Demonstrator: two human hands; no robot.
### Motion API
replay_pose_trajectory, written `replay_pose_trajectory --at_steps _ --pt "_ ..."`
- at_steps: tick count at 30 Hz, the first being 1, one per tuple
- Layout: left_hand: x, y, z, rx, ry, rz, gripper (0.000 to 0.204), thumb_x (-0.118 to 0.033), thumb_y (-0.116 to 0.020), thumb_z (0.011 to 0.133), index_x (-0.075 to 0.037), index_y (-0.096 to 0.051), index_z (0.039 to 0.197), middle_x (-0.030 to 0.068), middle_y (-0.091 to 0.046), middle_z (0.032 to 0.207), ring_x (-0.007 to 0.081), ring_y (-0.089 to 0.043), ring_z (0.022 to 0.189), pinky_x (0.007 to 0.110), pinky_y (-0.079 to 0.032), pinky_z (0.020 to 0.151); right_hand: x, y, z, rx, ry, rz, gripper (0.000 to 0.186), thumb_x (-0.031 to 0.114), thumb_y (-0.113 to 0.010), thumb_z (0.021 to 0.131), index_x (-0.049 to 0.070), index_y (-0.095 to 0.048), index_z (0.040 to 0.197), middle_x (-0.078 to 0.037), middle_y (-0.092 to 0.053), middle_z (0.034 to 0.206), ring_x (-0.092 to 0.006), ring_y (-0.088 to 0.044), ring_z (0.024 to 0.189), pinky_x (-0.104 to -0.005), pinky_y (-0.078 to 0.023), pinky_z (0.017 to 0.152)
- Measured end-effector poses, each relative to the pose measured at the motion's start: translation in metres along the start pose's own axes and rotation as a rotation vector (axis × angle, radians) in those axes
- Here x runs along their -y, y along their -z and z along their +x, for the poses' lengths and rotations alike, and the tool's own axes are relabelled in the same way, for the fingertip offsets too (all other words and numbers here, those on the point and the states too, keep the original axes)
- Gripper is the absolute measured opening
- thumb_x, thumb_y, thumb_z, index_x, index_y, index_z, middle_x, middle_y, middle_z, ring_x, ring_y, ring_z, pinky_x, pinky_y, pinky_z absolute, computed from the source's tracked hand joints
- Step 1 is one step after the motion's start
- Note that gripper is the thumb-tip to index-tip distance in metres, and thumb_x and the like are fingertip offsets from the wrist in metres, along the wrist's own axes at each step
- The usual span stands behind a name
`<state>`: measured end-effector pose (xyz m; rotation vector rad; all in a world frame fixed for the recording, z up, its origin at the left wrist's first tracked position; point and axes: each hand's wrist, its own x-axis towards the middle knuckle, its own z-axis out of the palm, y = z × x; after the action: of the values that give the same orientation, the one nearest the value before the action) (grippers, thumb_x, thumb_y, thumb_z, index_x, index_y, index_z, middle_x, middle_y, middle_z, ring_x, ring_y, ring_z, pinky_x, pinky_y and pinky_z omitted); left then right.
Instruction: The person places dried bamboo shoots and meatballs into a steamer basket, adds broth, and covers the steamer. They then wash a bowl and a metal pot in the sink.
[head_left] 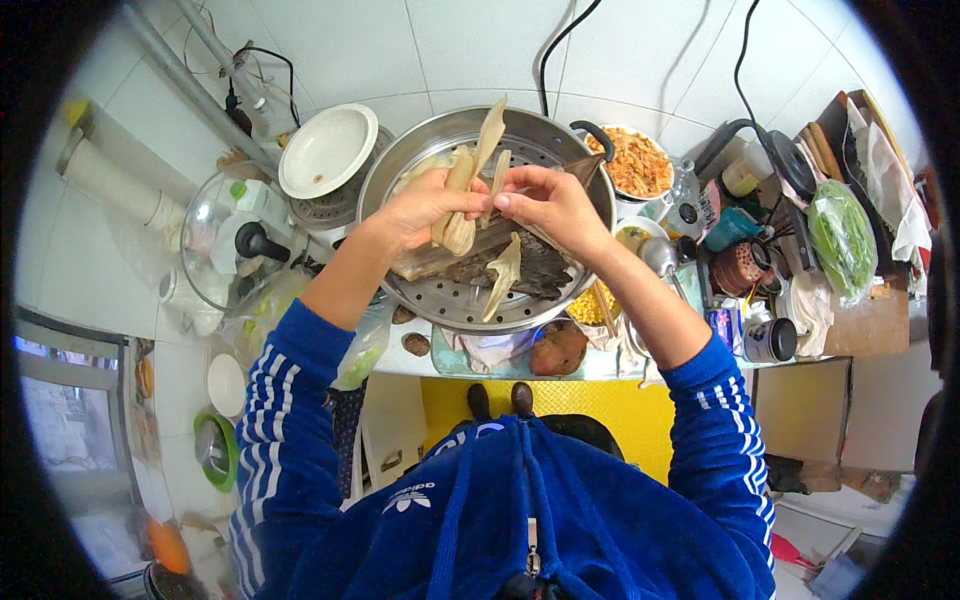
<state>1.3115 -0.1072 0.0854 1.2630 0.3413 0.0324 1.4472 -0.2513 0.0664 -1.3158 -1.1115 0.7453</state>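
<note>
A wide metal steamer pot [375, 200] with a perforated tray stands on the counter in front of me. Over it, my left hand [420, 208] is closed around a few pale dried corn husks [460, 232], one long tip of which sticks up. My right hand [555, 208] pinches a narrow strip of husk [500, 172] close beside the left fingers. Broad dark dried leaves [520, 272] cover part of the tray below my hands. On top of them lies a loose pale husk [504, 270], touched by neither hand.
Right of the pot are a bowl of shredded orange-brown food [640, 165], yellow corn kernels [590, 306] and a ladle [660, 257]. A brown tuber [558, 350] lies at the counter's front edge. Leftward are a white bowl [325, 150] and a glass lid [205, 245]. Bagged greens [840, 240] sit far right.
</note>
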Motion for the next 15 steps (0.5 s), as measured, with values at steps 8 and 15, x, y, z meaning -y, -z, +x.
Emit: replay_pose_trajectory --at_steps 8,15 --pt "0.025 0.053 -0.012 -0.158 0.085 0.614 0.028 -0.017 -0.057 0.082 0.002 -0.052 0.100 0.0041 -0.054 0.073 0.0118 -0.053 0.066 0.025 -0.044 0.060 -0.030 -0.016 0.032 -0.139 -0.166 -0.182 0.010 0.010 -0.057 0.077 0.000 -0.056 0.072 -0.006 -0.060 0.060 -0.0121 -0.059 0.052 -0.0248 -0.045 0.049" --pt "0.071 0.075 -0.014 -0.322 -0.066 1.326 0.051 -0.018 -0.060 0.077 0.003 -0.041 0.119 0.0239 -0.047 0.112 0.0381 -0.047 0.106 0.040 -0.039 0.090 -0.058 -0.009 0.035 -0.050 -0.165 -0.620 0.017 0.016 -0.059 0.072 0.002 -0.060 0.081 -0.016 -0.064 0.074 -0.0249 -0.064 0.067 -0.0347 -0.049 0.063"
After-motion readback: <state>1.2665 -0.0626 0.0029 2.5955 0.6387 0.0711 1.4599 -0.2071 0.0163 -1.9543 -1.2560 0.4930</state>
